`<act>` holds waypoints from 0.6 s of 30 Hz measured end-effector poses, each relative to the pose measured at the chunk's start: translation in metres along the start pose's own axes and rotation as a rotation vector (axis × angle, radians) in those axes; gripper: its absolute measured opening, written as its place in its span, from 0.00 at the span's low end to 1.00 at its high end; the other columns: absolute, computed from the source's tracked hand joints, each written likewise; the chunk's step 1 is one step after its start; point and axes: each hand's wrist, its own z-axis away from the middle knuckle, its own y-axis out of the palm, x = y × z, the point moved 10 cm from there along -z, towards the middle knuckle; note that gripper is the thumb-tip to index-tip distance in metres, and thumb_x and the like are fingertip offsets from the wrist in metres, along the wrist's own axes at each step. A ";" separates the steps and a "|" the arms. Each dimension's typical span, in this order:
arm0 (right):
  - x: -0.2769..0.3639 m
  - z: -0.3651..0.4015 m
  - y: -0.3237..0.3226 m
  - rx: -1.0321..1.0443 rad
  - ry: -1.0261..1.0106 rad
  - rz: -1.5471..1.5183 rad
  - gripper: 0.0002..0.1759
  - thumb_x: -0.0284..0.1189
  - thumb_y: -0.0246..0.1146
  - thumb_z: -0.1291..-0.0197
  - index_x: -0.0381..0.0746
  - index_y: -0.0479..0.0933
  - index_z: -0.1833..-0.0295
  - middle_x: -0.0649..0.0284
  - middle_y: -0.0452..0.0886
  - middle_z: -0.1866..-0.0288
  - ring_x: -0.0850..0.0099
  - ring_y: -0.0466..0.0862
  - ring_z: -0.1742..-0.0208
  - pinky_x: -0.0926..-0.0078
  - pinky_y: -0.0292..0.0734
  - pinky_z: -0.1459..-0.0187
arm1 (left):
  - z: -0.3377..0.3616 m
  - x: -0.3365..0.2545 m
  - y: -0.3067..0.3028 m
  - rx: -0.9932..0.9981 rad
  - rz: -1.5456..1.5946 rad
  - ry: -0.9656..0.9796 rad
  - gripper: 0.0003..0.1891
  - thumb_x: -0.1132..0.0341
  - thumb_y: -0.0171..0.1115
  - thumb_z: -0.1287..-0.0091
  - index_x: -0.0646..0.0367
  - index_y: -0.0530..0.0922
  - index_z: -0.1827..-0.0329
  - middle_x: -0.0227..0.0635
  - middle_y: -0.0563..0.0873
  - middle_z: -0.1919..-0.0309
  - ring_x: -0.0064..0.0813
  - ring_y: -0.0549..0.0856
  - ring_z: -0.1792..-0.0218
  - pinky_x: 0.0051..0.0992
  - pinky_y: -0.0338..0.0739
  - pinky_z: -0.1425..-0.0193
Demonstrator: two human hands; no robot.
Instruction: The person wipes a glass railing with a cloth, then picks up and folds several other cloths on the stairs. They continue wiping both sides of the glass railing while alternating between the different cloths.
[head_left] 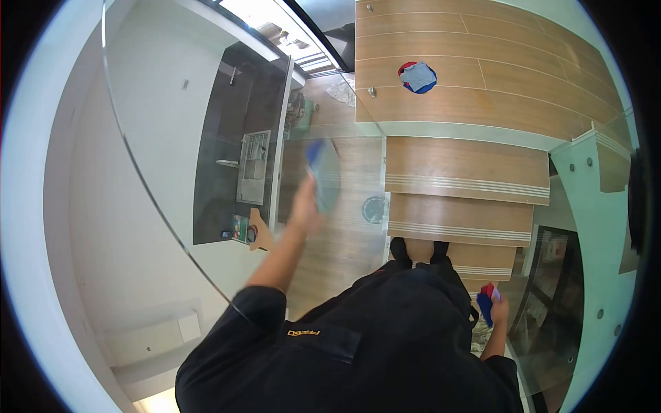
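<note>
Biggest thing here is the glass panel point(127, 144) with the long curved rim on the left. Stiff and hard, I'd guess smooth enough that a dry cloth slides easily, and not something to knock.

Next up are the wooden steps point(468, 165), with the landing point(523, 62) above them.

Then the stuff in hand. The pale blue-grey cloth point(328, 182) is up in the air left of the steps' left edge. Can't tell if it's touching the glass. Looks thin, light and floppy, so I'd grab it with a broad, flat grip near the middle; by one corner it'd probably fold. The left hand point(305, 206) is blurred, but the fingers look closed on its lower end.

On the landing there's a roundish cloth bundle point(418, 78), red, blue and grey, nearer the left edge than the right. Soft by the look of it; I'd scoop it from underneath so it doesn't unfold.

Smallest is the red-and-blue cloth point(485, 306), off the steps' lower right corner. Right hand point(500, 310) has its fingers curled round one side. Seems squashy, so a loose grip should do.
</note>
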 end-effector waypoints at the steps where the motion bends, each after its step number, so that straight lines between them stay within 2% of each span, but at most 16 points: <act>1: -0.030 0.016 0.009 -0.001 0.079 -0.030 0.18 0.35 0.61 0.40 0.29 0.77 0.55 0.37 0.80 0.59 0.38 0.79 0.54 0.51 0.72 0.52 | 0.019 0.051 -0.022 -0.036 0.030 -0.135 0.25 0.53 0.41 0.21 0.58 0.65 0.28 0.35 0.77 0.37 0.32 0.76 0.39 0.33 0.67 0.32; 4: -0.093 0.064 0.037 -0.030 0.219 -0.049 0.20 0.34 0.61 0.41 0.29 0.78 0.50 0.37 0.81 0.54 0.40 0.79 0.48 0.52 0.72 0.49 | 0.039 0.074 -0.021 0.077 0.123 -0.326 0.25 0.53 0.42 0.22 0.57 0.65 0.28 0.35 0.78 0.38 0.32 0.76 0.40 0.34 0.69 0.34; 5: -0.104 0.074 0.040 -0.041 0.246 -0.039 0.20 0.34 0.61 0.41 0.29 0.79 0.49 0.37 0.81 0.53 0.40 0.79 0.46 0.53 0.73 0.47 | 0.029 0.031 -0.002 0.027 -0.082 -0.135 0.25 0.52 0.41 0.22 0.56 0.65 0.28 0.35 0.78 0.38 0.31 0.76 0.39 0.35 0.69 0.34; 7: -0.104 0.082 0.057 0.128 0.311 0.008 0.20 0.34 0.61 0.42 0.29 0.79 0.49 0.37 0.81 0.52 0.41 0.78 0.45 0.53 0.72 0.46 | -0.011 -0.085 0.051 0.107 -0.027 0.209 0.26 0.54 0.40 0.21 0.57 0.62 0.26 0.38 0.71 0.31 0.35 0.72 0.33 0.36 0.67 0.29; 8: -0.104 0.088 0.063 0.214 0.344 0.035 0.20 0.34 0.61 0.42 0.29 0.79 0.49 0.37 0.81 0.51 0.41 0.78 0.44 0.53 0.72 0.45 | 0.000 -0.169 0.094 -0.064 -0.293 0.546 0.27 0.50 0.39 0.22 0.55 0.64 0.27 0.39 0.73 0.33 0.39 0.75 0.36 0.40 0.70 0.33; 9: -0.090 0.084 0.056 0.208 0.284 0.072 0.20 0.33 0.61 0.42 0.29 0.79 0.49 0.37 0.81 0.51 0.41 0.79 0.44 0.53 0.72 0.45 | 0.002 -0.227 0.142 0.154 -0.040 0.600 0.28 0.51 0.38 0.22 0.57 0.61 0.25 0.40 0.70 0.30 0.42 0.72 0.32 0.43 0.69 0.31; 11: -0.054 0.065 0.050 0.180 0.165 0.130 0.20 0.33 0.61 0.42 0.29 0.79 0.50 0.37 0.81 0.52 0.41 0.79 0.46 0.53 0.72 0.45 | 0.040 -0.310 0.220 0.463 -0.075 0.806 0.29 0.52 0.32 0.22 0.60 0.61 0.26 0.41 0.70 0.30 0.43 0.68 0.28 0.45 0.64 0.27; 12: -0.059 0.049 0.050 0.174 0.157 0.121 0.20 0.33 0.60 0.41 0.29 0.79 0.50 0.37 0.81 0.52 0.42 0.80 0.47 0.53 0.72 0.46 | 0.043 -0.322 0.219 0.344 -0.106 0.907 0.29 0.52 0.32 0.22 0.61 0.62 0.26 0.42 0.71 0.30 0.42 0.68 0.28 0.43 0.65 0.26; 14: -0.047 0.015 0.043 0.125 0.118 0.020 0.18 0.33 0.59 0.41 0.29 0.78 0.51 0.37 0.81 0.54 0.42 0.80 0.50 0.52 0.72 0.48 | 0.027 -0.296 0.201 0.301 -0.050 0.796 0.28 0.53 0.33 0.22 0.60 0.62 0.26 0.42 0.71 0.31 0.40 0.69 0.29 0.40 0.67 0.28; 15: -0.016 0.001 0.025 0.083 0.093 -0.073 0.17 0.33 0.59 0.40 0.29 0.78 0.52 0.38 0.81 0.56 0.42 0.80 0.51 0.52 0.72 0.49 | 0.015 -0.273 0.185 0.284 -0.026 0.740 0.28 0.53 0.34 0.22 0.60 0.61 0.26 0.42 0.71 0.31 0.40 0.70 0.29 0.38 0.68 0.29; 17: 0.028 -0.023 0.000 0.031 0.051 -0.092 0.16 0.33 0.58 0.39 0.30 0.78 0.54 0.39 0.82 0.58 0.43 0.81 0.53 0.53 0.73 0.52 | -0.012 -0.175 0.121 0.257 -0.088 0.494 0.25 0.53 0.36 0.21 0.57 0.66 0.29 0.37 0.78 0.38 0.33 0.79 0.42 0.32 0.74 0.37; 18: 0.040 -0.035 -0.006 -0.015 0.001 -0.092 0.16 0.34 0.59 0.38 0.30 0.77 0.55 0.41 0.82 0.59 0.46 0.81 0.55 0.56 0.72 0.52 | -0.015 -0.114 0.078 -0.042 -0.094 0.312 0.25 0.51 0.37 0.21 0.56 0.68 0.30 0.36 0.79 0.40 0.30 0.80 0.45 0.30 0.76 0.40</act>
